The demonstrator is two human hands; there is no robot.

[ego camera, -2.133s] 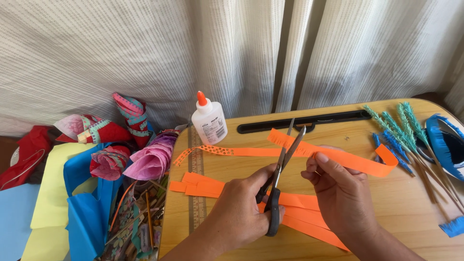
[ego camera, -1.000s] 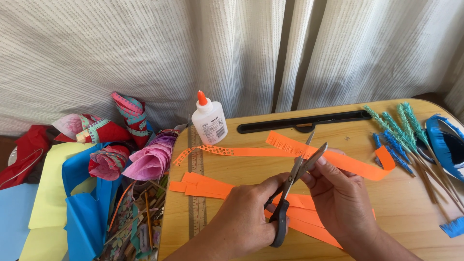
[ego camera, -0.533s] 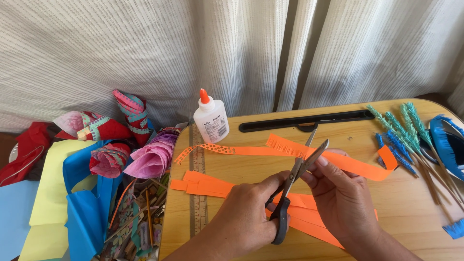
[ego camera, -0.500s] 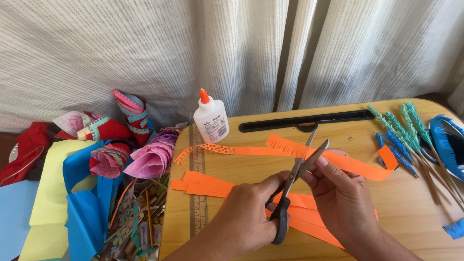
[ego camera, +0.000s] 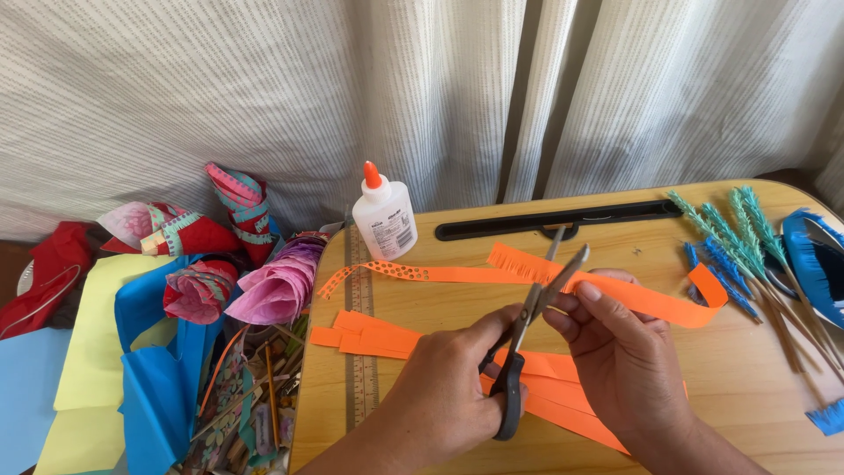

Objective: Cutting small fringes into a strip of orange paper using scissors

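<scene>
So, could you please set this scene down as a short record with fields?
Left hand: left hand grips the scissors, blades open
Right hand: right hand holds the fringed orange paper strip at the blades
Surface: wooden lap table
On table: loose orange strips, ruler, glue bottle, teal and blue fringed sticks
Beside table: coloured paper sheets, rolled paper cones
Behind: pale curtain

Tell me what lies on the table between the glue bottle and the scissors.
In the head view, an orange paper strip with punched holes lies between the glue bottle and the scissors.
</scene>
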